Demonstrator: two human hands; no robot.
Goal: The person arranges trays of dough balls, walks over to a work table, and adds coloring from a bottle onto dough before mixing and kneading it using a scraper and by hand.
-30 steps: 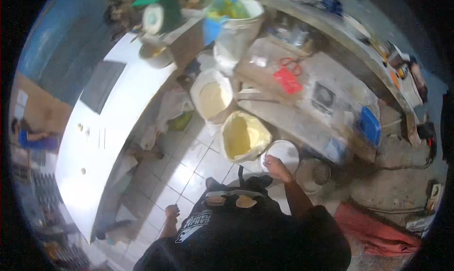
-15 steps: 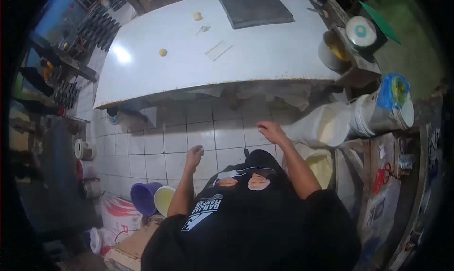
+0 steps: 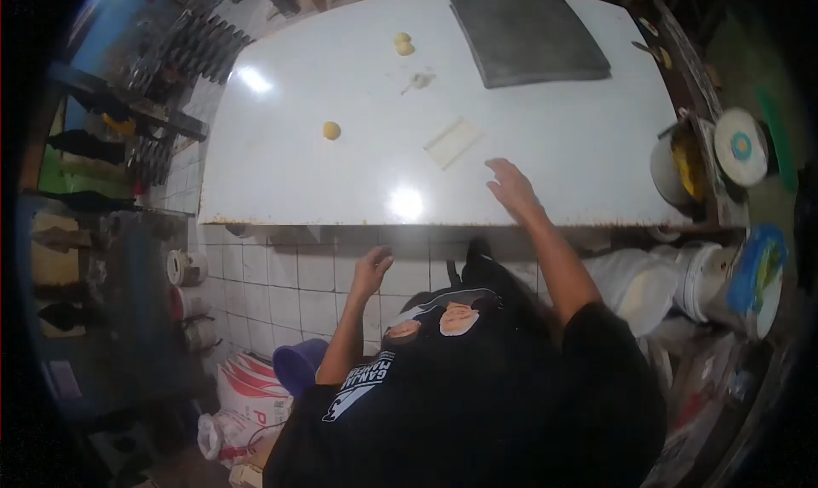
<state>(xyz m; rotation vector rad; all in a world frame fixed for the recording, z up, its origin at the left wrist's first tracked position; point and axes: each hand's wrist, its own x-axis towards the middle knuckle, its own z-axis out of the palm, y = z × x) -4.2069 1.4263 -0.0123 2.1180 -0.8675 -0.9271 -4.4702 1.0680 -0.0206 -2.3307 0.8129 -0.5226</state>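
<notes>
Where the right hand [image 3: 514,194] is over the desk [image 3: 281,181]: fingers parted, empty; sweeping low could shift the pale rectangle [image 3: 454,143].
Left hand [image 3: 371,271]: half open, seemingly empty; raising it could bump the desk.

The flat piece [image 3: 454,143] is pale, thin and rectangular, with narrow borders along its two long edges. It lies flat on the white tabletop [image 3: 290,181], set diagonally, its long edges rising toward the right.
</notes>
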